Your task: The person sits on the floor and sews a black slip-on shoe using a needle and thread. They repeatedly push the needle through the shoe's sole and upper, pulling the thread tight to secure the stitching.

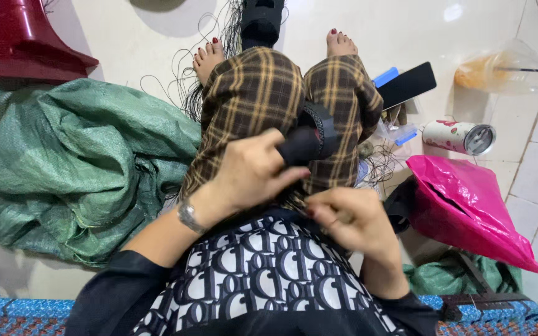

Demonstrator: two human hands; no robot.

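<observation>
**Black strap piece held over the lap**

Black strap piece [309,142] sits above the plaid knees, and the left hand [250,171] has its grip wrapped firmly round the near end. Right hand [347,218] hovers just below, fingertips pinched narrow; on what, I cannot tell. Green woven sack [76,162] lies left, pink bag [468,205] right, on the floor.

pale tiled floor [157,37], red plastic stool [14,37]
</observation>
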